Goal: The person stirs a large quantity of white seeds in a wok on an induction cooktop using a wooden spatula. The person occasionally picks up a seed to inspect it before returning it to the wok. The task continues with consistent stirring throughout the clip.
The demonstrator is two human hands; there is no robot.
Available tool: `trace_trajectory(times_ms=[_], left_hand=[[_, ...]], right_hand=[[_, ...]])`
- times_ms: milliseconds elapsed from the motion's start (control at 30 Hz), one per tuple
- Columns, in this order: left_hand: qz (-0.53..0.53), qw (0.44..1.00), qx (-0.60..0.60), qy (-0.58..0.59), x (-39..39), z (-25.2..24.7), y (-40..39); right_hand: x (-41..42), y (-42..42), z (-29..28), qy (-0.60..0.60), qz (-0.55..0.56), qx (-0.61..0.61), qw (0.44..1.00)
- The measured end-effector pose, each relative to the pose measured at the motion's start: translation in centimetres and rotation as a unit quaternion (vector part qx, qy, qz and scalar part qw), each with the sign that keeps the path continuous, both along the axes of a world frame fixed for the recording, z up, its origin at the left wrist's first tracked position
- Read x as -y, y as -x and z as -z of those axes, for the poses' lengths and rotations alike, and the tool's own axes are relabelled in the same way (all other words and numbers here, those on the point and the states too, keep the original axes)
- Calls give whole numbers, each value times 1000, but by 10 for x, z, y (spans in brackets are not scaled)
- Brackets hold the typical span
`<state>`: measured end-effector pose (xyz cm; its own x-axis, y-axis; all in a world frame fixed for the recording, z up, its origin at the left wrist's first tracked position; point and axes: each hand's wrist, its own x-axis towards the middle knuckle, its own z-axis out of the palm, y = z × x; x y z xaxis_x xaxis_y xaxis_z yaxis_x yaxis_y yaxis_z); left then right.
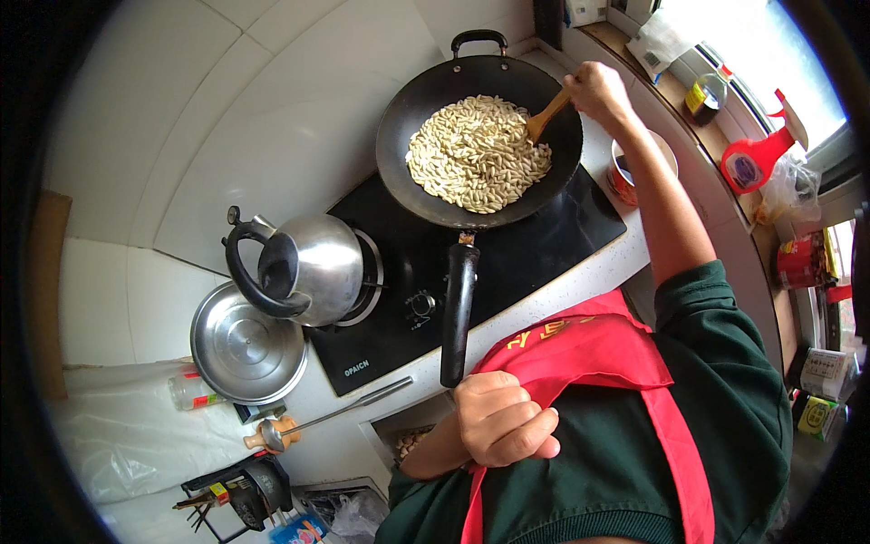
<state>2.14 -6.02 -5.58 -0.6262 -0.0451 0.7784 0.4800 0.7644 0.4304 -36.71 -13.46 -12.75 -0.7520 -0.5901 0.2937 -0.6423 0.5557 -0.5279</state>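
My right hand [598,92] grips a wooden spatula [549,115], whose blade is in the right part of a heap of pale, elongated seeds in shells [479,153]. The seeds lie in a black wok [401,146] on a black glass gas hob [530,255]. The wok's long black handle [460,313] points towards my body. Just beyond the handle's end, my left hand [506,419] is loosely curled in front of the red apron [578,347]; whether it touches the handle I cannot tell, and nothing shows in it.
A steel kettle [326,265] stands on the left burner, with a round metal lid [248,343] beside it. A long metal utensil [353,408] lies along the counter's front. An open tub [642,166] stands right of the wok. Bottles, including a red spray bottle [754,160], line the windowsill.
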Motion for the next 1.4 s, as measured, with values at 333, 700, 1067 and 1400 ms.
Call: trace_trajectory(times_ms=[333,700,1067,1400], left_hand=[[-19,1000,3,14,2,-4,-6],[-211,977,-3,37,35,-8,3],[-327,925,161,-105,127,24,63],[-337,923,171,72,139,44,102]], right_hand=[[45,-83,25,96,-90,415,900],[-9,-83,9,213,-104,490,839],[-89,-99,16,321,-109,585,737],[-110,-108,9,340,-90,623,699]])
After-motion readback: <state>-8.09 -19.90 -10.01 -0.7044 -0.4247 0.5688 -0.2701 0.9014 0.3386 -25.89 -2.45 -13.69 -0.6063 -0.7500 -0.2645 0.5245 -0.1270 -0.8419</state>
